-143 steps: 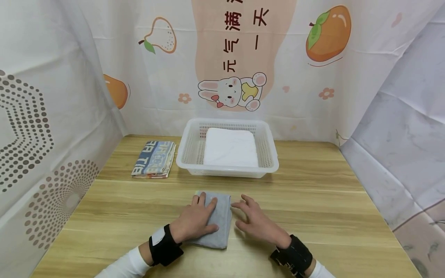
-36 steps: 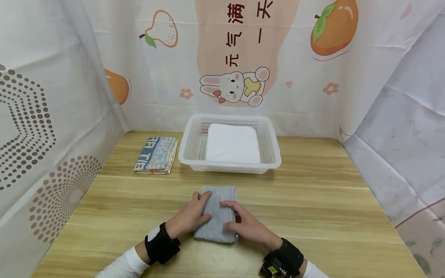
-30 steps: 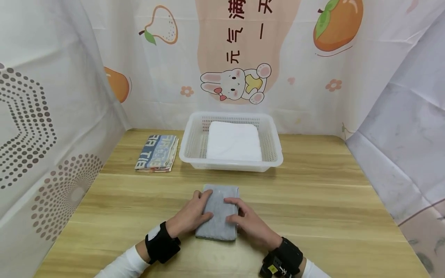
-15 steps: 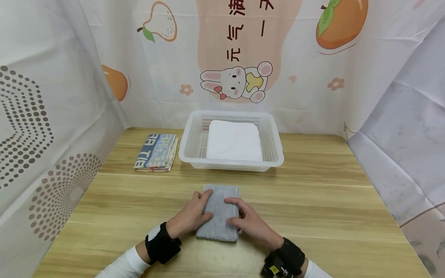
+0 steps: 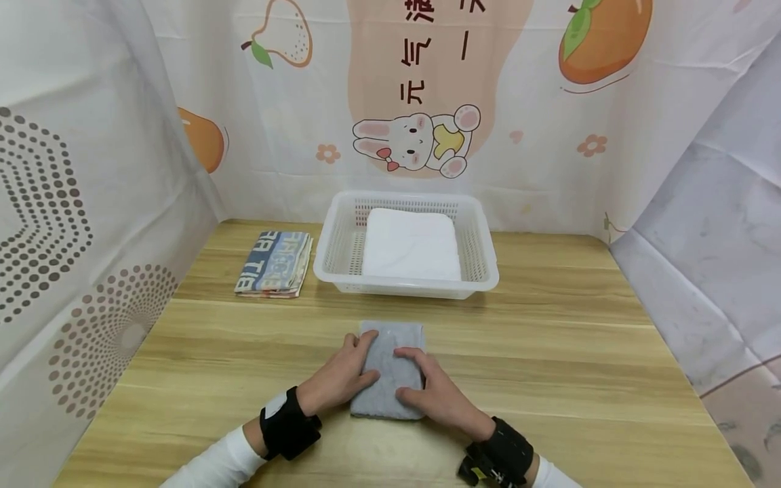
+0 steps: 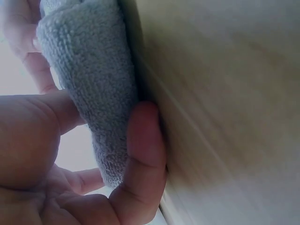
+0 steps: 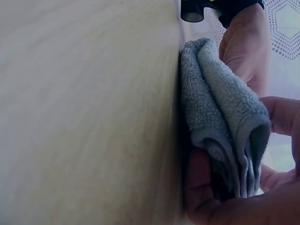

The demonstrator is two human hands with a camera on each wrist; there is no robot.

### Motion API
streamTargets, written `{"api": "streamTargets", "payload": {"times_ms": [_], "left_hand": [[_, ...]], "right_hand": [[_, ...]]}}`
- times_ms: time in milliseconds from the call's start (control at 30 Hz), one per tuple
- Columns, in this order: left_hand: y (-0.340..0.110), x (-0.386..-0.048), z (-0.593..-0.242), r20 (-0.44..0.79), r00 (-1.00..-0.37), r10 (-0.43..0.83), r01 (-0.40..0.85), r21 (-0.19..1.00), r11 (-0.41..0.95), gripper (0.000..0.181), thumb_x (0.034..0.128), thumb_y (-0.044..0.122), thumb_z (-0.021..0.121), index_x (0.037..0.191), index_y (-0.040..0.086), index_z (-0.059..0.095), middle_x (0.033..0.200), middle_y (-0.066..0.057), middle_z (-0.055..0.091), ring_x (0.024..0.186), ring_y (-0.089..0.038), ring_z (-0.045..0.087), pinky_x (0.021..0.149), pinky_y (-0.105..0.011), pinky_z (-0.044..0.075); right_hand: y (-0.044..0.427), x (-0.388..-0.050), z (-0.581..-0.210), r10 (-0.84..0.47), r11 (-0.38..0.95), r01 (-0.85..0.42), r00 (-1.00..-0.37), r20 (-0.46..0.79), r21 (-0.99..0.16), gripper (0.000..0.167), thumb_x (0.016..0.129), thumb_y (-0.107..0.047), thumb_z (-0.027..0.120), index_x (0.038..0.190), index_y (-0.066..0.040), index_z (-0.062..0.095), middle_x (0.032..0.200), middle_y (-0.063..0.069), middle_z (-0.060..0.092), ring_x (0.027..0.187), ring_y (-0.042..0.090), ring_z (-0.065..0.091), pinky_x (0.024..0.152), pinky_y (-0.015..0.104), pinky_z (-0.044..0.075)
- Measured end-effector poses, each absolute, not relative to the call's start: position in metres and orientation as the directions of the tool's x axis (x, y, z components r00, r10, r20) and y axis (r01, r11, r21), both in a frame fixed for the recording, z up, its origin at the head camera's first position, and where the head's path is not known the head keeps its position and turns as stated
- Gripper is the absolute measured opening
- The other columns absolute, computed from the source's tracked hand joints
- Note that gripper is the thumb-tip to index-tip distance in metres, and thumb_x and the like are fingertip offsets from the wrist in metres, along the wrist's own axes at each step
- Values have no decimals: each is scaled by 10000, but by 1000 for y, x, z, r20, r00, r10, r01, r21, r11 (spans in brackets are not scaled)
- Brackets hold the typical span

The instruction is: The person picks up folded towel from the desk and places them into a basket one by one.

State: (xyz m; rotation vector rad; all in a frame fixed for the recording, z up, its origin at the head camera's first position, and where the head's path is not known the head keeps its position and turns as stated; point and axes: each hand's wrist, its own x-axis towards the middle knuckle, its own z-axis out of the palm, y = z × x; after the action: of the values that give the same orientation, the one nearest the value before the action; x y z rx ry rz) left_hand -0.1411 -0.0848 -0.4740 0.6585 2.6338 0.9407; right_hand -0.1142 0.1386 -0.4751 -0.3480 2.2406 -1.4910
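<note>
A folded grey towel point(image 5: 390, 379) lies on the wooden table in front of the person, in the lower middle of the head view. My left hand point(image 5: 342, 373) grips its left edge, thumb and fingers on top. In the left wrist view a finger curls beneath the thick terry edge of the grey towel point(image 6: 93, 61). At the opposite edge my right hand point(image 5: 442, 393) pinches the towel. The right wrist view shows the layered end of the towel point(image 7: 229, 108) between that hand's fingers, one tucked under it.
Behind the hands stands a white perforated plastic basket point(image 5: 405, 286) holding a folded white towel point(image 5: 411, 245). Left of the basket lies a folded blue printed towel point(image 5: 273, 266). Printed cloth curtains point(image 5: 525, 156) enclose the back and sides of the table point(image 5: 549, 325).
At first the left hand lay flat on the grey towel and the right hand was beside it. Now both grip its side edges. Over the last second they have barely moved.
</note>
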Motion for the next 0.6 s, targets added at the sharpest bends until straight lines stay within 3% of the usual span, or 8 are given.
{"api": "streamTargets", "payload": {"times_ms": [233, 433, 600], "left_hand": [[-83, -141, -473, -96, -852, 514, 326, 672, 665, 651, 968, 131, 647, 1498, -33, 306, 1072, -188, 458, 759, -170, 471, 659, -282, 441], [-85, -142, -475, -171, -835, 524, 226, 760, 609, 664, 989, 234, 625, 1529, 44, 288, 1178, -223, 445, 848, -195, 516, 729, -322, 470], [-86, -144, -475, -230, -799, 555, 161, 809, 566, 719, 954, 281, 670, 1539, 101, 292, 1241, -209, 429, 953, -218, 515, 813, -367, 462]], "right_hand": [[141, -114, -476, -422, 392, 26, -883, -205, -919, 582, 917, -115, 666, 1448, -104, 430, 1360, 230, 399, 1113, 281, 502, 867, 365, 455], [146, -114, -477, -403, 411, 50, -886, -231, -910, 594, 902, -109, 674, 1442, -94, 429, 1341, 218, 430, 1098, 272, 515, 862, 358, 455], [150, -114, -477, -373, 413, 79, -894, -248, -907, 602, 886, -90, 688, 1436, -102, 442, 1353, 209, 436, 1114, 278, 509, 880, 378, 447]]}}
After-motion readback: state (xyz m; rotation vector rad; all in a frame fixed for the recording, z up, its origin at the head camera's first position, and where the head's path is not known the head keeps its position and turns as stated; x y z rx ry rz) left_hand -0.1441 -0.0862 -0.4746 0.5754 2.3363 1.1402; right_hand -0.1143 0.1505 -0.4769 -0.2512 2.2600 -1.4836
